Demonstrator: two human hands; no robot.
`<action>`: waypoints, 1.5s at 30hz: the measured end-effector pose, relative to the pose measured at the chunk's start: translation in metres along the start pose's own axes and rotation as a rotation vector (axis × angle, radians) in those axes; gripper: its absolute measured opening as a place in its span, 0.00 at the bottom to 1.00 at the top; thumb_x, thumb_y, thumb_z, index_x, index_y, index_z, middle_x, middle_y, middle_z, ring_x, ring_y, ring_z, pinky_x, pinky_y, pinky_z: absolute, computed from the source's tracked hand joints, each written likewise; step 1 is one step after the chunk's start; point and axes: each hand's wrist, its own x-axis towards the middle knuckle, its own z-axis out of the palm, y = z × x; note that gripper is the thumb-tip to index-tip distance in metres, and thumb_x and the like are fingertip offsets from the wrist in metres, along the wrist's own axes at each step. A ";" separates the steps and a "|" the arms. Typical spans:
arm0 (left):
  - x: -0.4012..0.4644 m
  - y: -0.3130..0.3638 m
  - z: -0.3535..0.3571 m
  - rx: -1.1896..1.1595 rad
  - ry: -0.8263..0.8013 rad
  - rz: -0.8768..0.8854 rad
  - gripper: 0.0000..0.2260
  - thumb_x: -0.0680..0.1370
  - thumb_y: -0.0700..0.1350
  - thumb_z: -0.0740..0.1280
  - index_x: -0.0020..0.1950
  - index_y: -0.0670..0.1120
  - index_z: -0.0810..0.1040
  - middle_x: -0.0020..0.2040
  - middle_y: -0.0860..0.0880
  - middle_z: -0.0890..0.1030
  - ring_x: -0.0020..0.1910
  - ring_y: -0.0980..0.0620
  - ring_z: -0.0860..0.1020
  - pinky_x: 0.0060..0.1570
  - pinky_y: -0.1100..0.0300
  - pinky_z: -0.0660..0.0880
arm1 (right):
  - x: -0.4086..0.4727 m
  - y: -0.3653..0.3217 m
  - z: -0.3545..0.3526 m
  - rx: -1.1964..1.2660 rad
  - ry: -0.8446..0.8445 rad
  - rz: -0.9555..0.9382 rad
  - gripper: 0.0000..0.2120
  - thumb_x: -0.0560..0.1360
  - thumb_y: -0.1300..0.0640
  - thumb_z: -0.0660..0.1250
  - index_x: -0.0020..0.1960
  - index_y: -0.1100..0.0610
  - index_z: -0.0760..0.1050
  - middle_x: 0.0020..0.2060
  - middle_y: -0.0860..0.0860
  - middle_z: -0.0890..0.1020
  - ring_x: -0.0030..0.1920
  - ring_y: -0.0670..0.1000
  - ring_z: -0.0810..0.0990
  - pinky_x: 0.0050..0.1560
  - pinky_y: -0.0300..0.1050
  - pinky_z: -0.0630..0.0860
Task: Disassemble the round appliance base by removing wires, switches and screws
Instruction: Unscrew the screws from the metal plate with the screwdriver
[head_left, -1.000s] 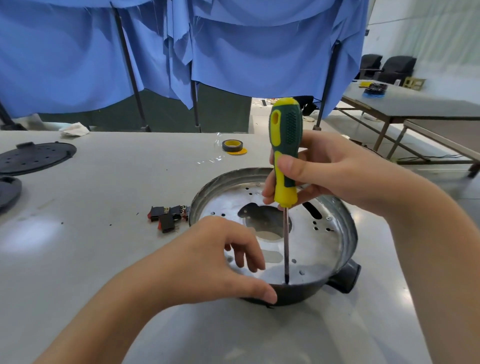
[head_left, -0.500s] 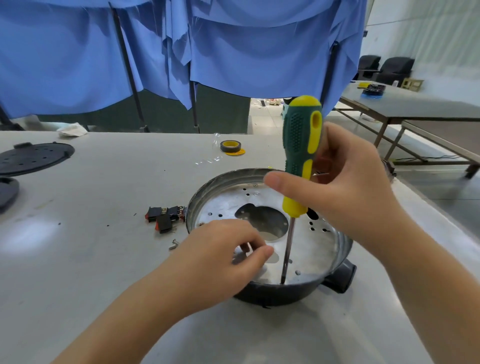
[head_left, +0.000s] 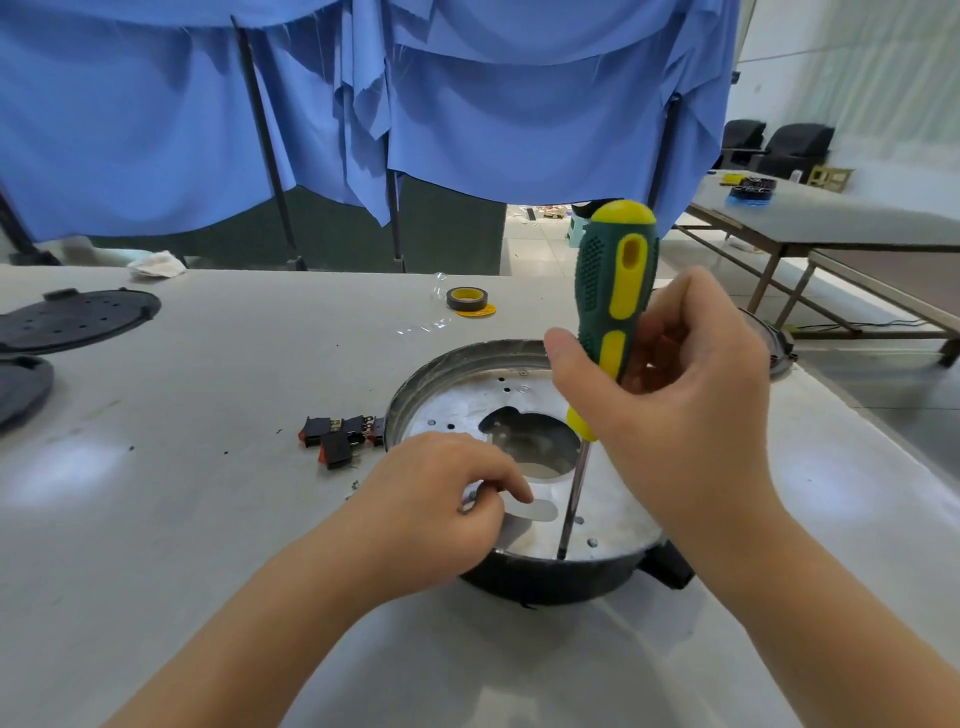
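The round appliance base (head_left: 447, 364) is a dark pot-shaped shell with a perforated silver plate inside and a black stub at its near right. It sits on the grey table (head_left: 208, 519). My right hand (head_left: 670, 410) grips a green and yellow screwdriver (head_left: 615, 291) by the lower handle. The shaft leans slightly, and its tip stands on the plate at the near inner edge. My left hand (head_left: 431, 514) lies over the near-left rim with fingers curled down into the base, holding it. Its thumb is hidden.
Black and red rocker switches (head_left: 337, 441) lie just left of the base. A tape roll (head_left: 467, 300) sits further back, and black perforated covers (head_left: 78, 319) lie at far left. Blue cloth hangs behind. The table edge runs close on the right.
The screwdriver handle has tilted to the right and my right hand has shifted its grip on it. My left hand's fingers have curled further over the rim into the base.
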 end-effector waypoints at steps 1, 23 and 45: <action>0.000 -0.001 0.000 0.000 0.002 0.003 0.16 0.70 0.44 0.57 0.47 0.55 0.83 0.44 0.59 0.83 0.47 0.60 0.79 0.49 0.57 0.76 | 0.000 0.000 0.000 0.023 -0.021 0.002 0.18 0.67 0.48 0.73 0.38 0.55 0.66 0.34 0.44 0.77 0.29 0.46 0.74 0.28 0.31 0.70; -0.001 0.001 -0.001 0.022 -0.007 -0.002 0.19 0.70 0.45 0.55 0.48 0.56 0.84 0.44 0.58 0.84 0.47 0.58 0.78 0.48 0.57 0.75 | -0.001 0.002 -0.012 0.379 -0.167 0.247 0.20 0.61 0.51 0.74 0.43 0.58 0.68 0.35 0.45 0.83 0.34 0.47 0.85 0.32 0.35 0.78; -0.001 0.002 -0.001 0.031 0.001 0.022 0.18 0.68 0.42 0.56 0.47 0.54 0.84 0.44 0.58 0.84 0.46 0.58 0.79 0.47 0.57 0.76 | -0.002 0.004 0.000 0.592 -0.460 0.379 0.09 0.74 0.57 0.67 0.39 0.59 0.70 0.24 0.52 0.69 0.23 0.49 0.67 0.24 0.39 0.67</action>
